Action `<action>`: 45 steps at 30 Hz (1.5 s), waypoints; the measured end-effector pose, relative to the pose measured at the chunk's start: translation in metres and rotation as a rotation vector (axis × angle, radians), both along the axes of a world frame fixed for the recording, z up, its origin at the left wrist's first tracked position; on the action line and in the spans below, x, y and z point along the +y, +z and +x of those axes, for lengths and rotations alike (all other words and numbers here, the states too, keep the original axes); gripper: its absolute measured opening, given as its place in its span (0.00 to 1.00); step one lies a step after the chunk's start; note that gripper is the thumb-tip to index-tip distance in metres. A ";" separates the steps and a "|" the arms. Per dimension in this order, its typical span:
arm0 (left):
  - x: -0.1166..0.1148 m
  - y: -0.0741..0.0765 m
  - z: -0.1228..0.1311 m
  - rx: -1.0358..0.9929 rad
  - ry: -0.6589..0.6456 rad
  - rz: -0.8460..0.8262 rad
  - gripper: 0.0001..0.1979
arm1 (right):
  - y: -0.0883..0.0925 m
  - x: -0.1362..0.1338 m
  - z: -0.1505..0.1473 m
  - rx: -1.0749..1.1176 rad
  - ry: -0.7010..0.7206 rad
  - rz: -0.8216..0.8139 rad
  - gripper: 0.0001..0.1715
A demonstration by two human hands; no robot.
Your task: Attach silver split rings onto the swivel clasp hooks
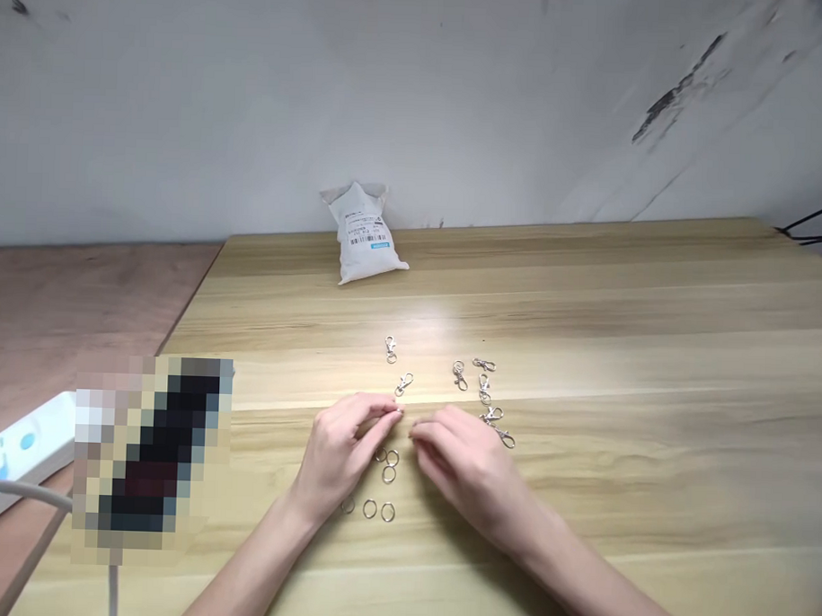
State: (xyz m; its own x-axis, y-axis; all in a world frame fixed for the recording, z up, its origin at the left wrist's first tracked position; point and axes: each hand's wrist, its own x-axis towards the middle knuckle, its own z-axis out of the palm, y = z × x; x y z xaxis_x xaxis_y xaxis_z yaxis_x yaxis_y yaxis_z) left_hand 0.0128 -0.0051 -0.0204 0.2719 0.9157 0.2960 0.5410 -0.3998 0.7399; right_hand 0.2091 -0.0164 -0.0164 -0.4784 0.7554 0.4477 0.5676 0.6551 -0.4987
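Curling hands (342,454) (466,467) beside split rings (389,466)

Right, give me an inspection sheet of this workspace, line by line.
Surface: light wood-grain tabletop.
Job's things: seven silver swivel lobster clasps beyond the hands; six split key rings nearer the person, partly between the hands.
Clutter: white barcode-labelled bag near the far edge; a pixelated patch hides whatever lies at the left.
Grippers: left hand and right hand, fingertips close together; anything held is too small to tell.
Cables: grey cable at a white power strip; black wires at the far right corner.
Surroundings: scuffed white wall; reddish-brown board to the left.
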 end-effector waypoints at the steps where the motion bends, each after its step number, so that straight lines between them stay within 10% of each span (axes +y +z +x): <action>1: 0.000 0.000 0.000 -0.001 0.002 -0.001 0.05 | 0.000 0.002 0.002 0.079 0.005 -0.045 0.12; 10: 0.000 0.000 0.000 -0.081 0.009 0.009 0.05 | -0.001 0.006 0.007 0.512 -0.108 -0.439 0.02; 18: 0.005 0.001 0.000 0.011 -0.107 0.106 0.02 | 0.005 0.007 0.007 0.303 -0.092 -0.137 0.06; 45: -0.007 0.006 0.016 -0.093 -0.010 0.119 0.03 | -0.004 -0.001 -0.004 -0.025 -0.121 0.015 0.09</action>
